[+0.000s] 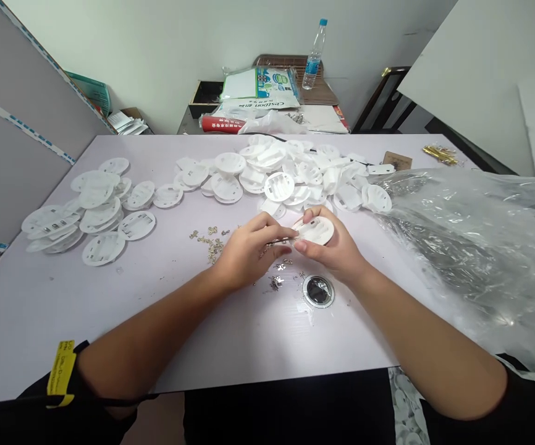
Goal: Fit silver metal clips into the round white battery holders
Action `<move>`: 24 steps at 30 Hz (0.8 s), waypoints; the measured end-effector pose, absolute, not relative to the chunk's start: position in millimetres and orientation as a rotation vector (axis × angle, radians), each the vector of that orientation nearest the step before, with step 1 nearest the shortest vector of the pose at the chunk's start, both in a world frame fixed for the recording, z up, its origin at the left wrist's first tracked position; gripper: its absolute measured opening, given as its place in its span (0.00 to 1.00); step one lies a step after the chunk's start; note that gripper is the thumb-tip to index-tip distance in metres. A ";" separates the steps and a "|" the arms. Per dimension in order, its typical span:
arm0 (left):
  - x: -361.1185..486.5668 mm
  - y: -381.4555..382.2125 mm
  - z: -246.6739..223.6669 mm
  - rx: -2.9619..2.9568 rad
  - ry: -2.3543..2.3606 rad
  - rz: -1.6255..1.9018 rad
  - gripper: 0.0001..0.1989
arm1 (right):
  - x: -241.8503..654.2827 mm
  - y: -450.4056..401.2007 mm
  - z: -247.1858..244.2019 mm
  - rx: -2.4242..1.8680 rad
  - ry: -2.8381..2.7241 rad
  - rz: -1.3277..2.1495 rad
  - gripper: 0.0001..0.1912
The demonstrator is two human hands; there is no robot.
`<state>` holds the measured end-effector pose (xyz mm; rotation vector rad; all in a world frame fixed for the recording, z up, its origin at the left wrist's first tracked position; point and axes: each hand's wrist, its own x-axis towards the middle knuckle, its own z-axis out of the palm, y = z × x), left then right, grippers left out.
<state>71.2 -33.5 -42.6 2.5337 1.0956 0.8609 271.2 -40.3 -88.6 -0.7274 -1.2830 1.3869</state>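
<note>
My right hand (335, 250) grips a round white plastic cover (316, 230) by its edge, thumb in front and fingers behind. Against the left side of that cover, my left hand (253, 247) is closed in a pinch on a thin metal tool (290, 239), which looks like tweezers; most of it is hidden by the fingers. Small metal contact pieces (214, 247) lie to the left of my left hand, and more metal pieces (277, 282) are scattered below both hands. A round dark piece with a silver rim (318, 292) rests on the table under my right wrist.
A big heap of white covers (279, 185) spreads behind my hands. Another pile of covers (103, 213) is at the left. Clear plastic bags (471, 259) cover the right side. Gold-coloured pieces (440, 154) lie far right. A water bottle (312, 59) stands beyond the table (193, 334).
</note>
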 end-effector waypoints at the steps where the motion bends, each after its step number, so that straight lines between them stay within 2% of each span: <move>1: 72.9 -32.8 -43.7 2.468 1.019 0.907 0.07 | 267.2 -42.4 -88.0 -0.678 -1.194 1.481 0.26; 4: 75.2 -30.1 -46.9 2.296 0.921 1.027 0.01 | 259.5 -45.6 -86.3 -0.627 -1.056 1.679 0.28; 8: 72.7 -27.8 -48.4 1.978 0.915 1.041 0.09 | 260.7 -43.6 -84.2 -0.601 -1.056 1.738 0.34; 13: 70.1 -29.5 -45.4 1.513 0.954 0.909 0.15 | 263.6 -41.3 -85.4 -0.668 -1.298 1.384 0.22; 18: 69.3 -28.9 -39.9 1.481 0.836 0.909 0.15 | 260.2 -41.0 -92.2 -0.606 -1.270 1.418 0.19; 24: 67.1 -32.4 -32.7 1.674 0.954 0.998 0.13 | 257.6 -44.6 -94.7 -0.574 -1.216 1.447 0.18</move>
